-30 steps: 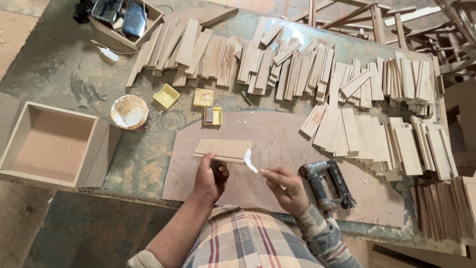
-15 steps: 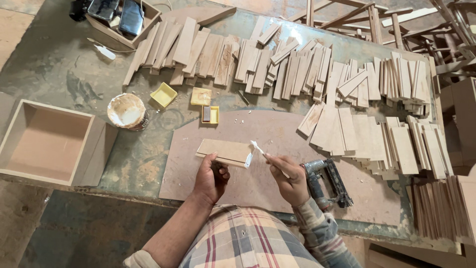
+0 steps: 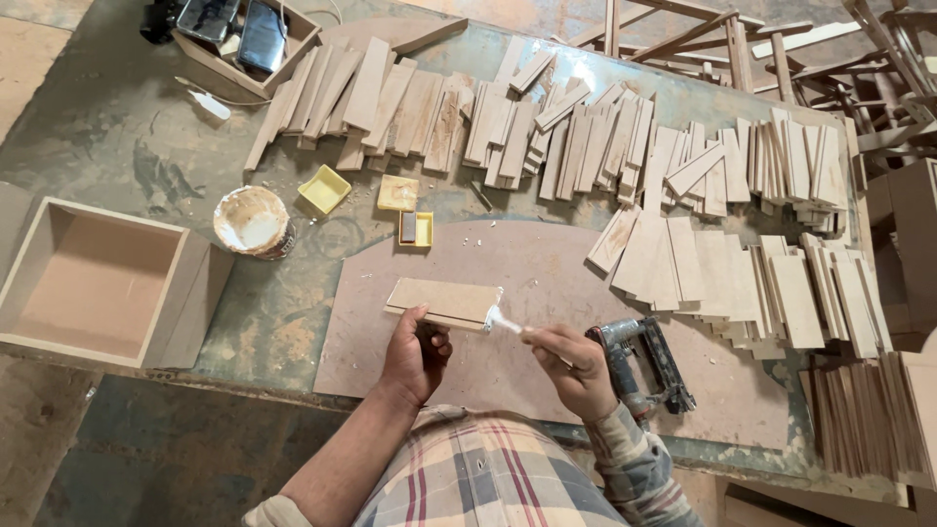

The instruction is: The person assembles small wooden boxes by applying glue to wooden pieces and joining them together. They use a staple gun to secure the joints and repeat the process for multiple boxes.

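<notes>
- My left hand is clamped on a small flat wooden panel, thumb on top and fingers under its near edge, holding it just above the brown board that lies on the desk.
- My right hand is closed round the handle of a small glue brush; its white, glue-laden tip touches the panel's right end.
- The two hands are near each other but apart, joined only through the brush and the panel.
- As I judge it, the step in hand is spreading glue along the end edge of this panel; how much of the edge is coated I cannot tell from here.
- The glue pot stands on the desk to my upper left, well apart from the brush, beside the small yellow trays.
- The staple gun lies just beside my right hand, on the board.
- The open wooden box sits at the left end of the desk; rows of cut wooden slats cover the far side and the right.
- The next move, I reckon, calls for a steady left grip and a light, even stroke, so the glue stays on the edge and off the face.
</notes>
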